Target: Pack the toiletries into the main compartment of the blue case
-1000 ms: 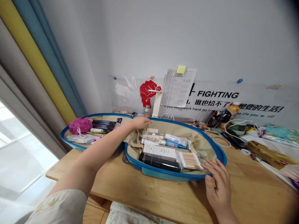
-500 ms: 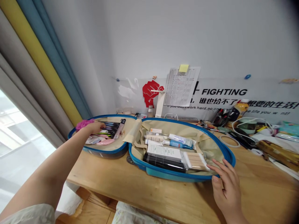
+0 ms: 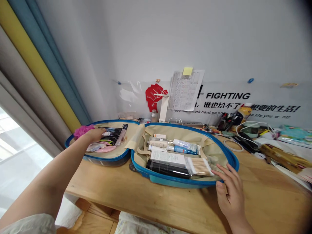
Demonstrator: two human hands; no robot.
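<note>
Near right, the right hand [image 3: 229, 191] rests, fingers spread, on the rim of the blue case [image 3: 170, 180], open in 2 halves on the desk [image 3: 158, 208]. Probably stiff-shelled and bottle-heavy; grip its rim. Far left, the left hand [image 3: 94, 134] covers small items beside the pink puff [image 3: 81, 130]; its grip is unclear.

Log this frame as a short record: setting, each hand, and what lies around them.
Setting: open blue case, both halves lying flat on a wooden desk
Left hand: in the left half, on small packets beside a pink mesh sponge; grasp unclear
Right hand: fingers spread, on the right half's near rim, beside a cotton swab pack
Right half: tubes, bottles, a black box
</note>
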